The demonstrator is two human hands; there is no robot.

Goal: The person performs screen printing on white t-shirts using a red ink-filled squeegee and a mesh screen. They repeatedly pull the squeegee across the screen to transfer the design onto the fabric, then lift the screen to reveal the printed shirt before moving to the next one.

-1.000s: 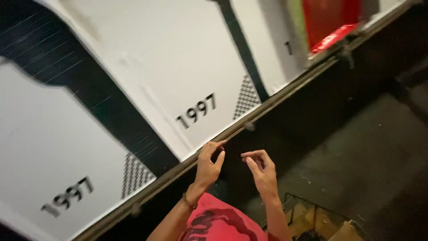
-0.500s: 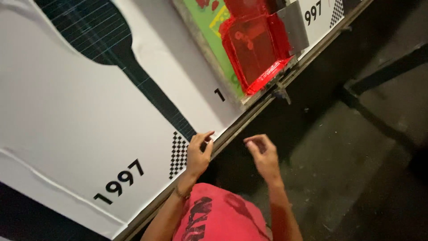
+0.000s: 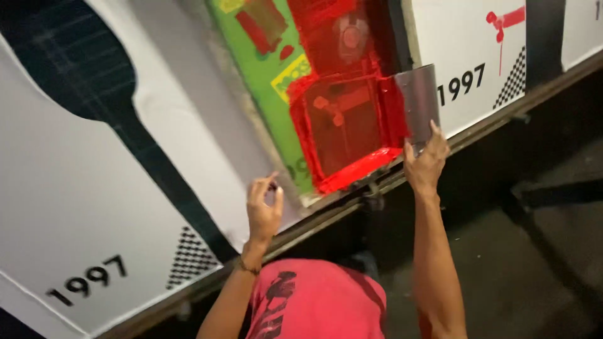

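1. Right hand (image 3: 426, 164), right of centre: fingers reaching up onto the lower edge of a grey metal squeegee blade (image 3: 419, 103), thumb and fingertips pressed to it; full closure around it not clear.
2. Left hand (image 3: 264, 204), lower centre: raised, fingers curled loosely with fingertips nearly pinched together, holding nothing visible, hovering just in front of the white printed sheet (image 3: 188, 144).
3. Squeegee blade standing upright at the right side of a red ink-covered rectangular printing screen (image 3: 345, 129), upper centre, touching its edge.
4. Green frame border (image 3: 267, 75) just left of the screen, smeared with red.
5. More white sheets with black bottle shapes and checkered patches (image 3: 191, 257) lying along the long table, left and upper right.
6. Pink-red shirt (image 3: 320, 304) at bottom centre; dark floor (image 3: 534, 270) at lower right.
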